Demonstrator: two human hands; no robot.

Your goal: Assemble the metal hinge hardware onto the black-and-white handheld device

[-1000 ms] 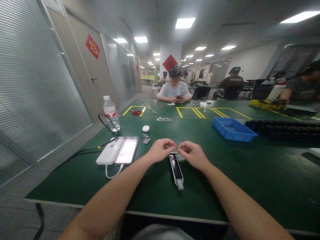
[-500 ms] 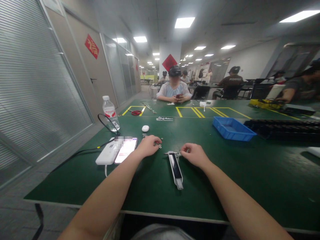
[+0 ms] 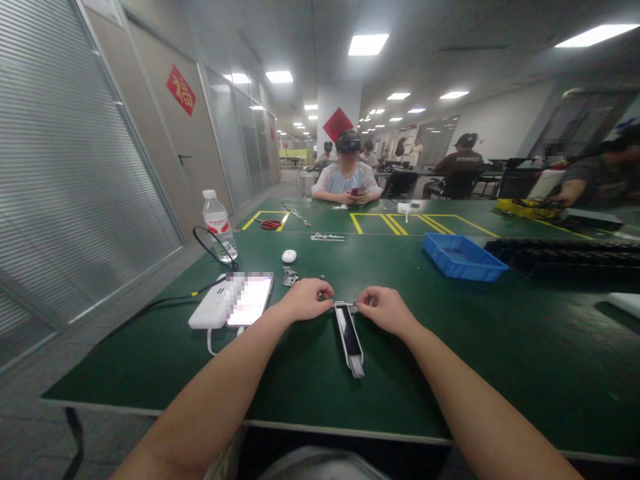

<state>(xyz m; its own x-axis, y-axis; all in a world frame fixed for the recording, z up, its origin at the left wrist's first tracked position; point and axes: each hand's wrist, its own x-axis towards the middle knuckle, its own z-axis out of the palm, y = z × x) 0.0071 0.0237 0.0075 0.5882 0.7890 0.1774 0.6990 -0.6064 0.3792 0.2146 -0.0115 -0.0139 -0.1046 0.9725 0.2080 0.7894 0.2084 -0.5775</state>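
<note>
A long narrow device [image 3: 349,332] with a white frame and a dark panel lies on the green table between my forearms, its grey end toward me. Across its far end runs a thin metal rod [image 3: 345,304]. My left hand [image 3: 311,299] is closed in a pinch by the rod's left end; whatever sits between those fingertips is too small to name. At the right end, my right hand [image 3: 387,310] pinches the rod with thumb and forefinger. Beyond my left wrist lie some small metal pieces [image 3: 290,277] and a tiny ring [image 3: 323,276].
To the left are a phone [image 3: 250,300], a white power bank [image 3: 207,310] with cables and a water bottle [image 3: 219,227]. A white case [image 3: 289,256] and red-handled scissors [image 3: 271,225] lie farther back. Right of them stands a blue tray [image 3: 465,257]. A person [image 3: 347,177] sits opposite.
My left hand has moved right and slightly toward me, from the small rings to the rod's left end. The metal pieces behind it are more exposed. My right hand has barely shifted.
</note>
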